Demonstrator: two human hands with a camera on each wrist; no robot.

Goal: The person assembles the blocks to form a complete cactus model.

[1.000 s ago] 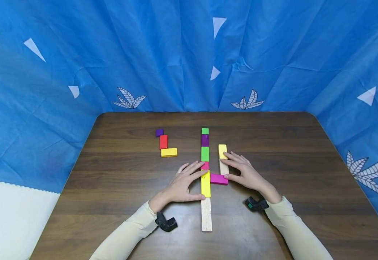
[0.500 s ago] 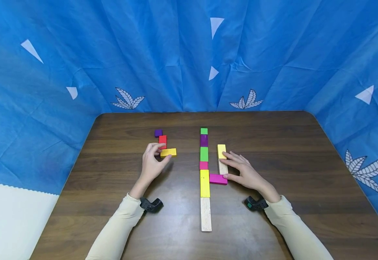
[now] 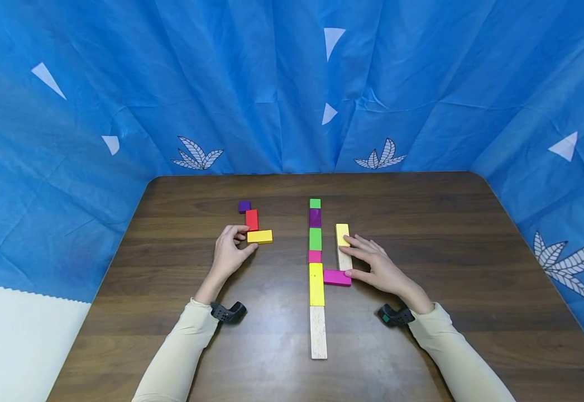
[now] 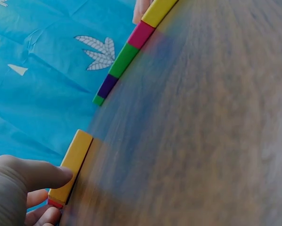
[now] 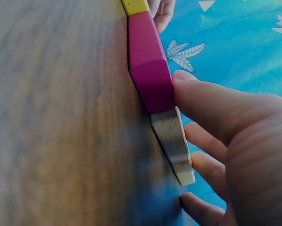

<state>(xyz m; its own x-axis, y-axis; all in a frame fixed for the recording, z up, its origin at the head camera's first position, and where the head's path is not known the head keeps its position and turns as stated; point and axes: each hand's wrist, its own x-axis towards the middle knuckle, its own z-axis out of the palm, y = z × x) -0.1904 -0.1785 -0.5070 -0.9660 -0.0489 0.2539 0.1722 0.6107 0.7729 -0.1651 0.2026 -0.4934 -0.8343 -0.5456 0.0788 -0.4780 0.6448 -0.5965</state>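
Note:
My left hand [image 3: 229, 252] is at the left group of blocks. Its thumb touches the near side of a yellow block [image 3: 259, 237], and its fingertips are at the left edge of a red block [image 3: 252, 220] behind it. My right hand [image 3: 379, 268] rests with spread fingers beside another group: its thumb is at a magenta block [image 5: 153, 80], its fingers at a pale wood block [image 3: 344, 260] and a pale yellow block [image 3: 342, 234]. Between the hands runs a straight row of blocks, with a bright yellow block [image 3: 316, 285] and a long whitish block [image 3: 318, 332] nearest me.
A purple block [image 3: 244, 207] lies at the red block's far corner. Green [image 3: 315, 239], dark purple [image 3: 315, 218] and pink [image 3: 314, 256] blocks make up the row's far part. Blue curtain [image 3: 292, 84] hangs behind the brown wooden table [image 3: 422, 212].
My left hand has left the middle row and moved left to the yellow and red blocks, then shifted slightly further left. My right hand has stayed at its blocks.

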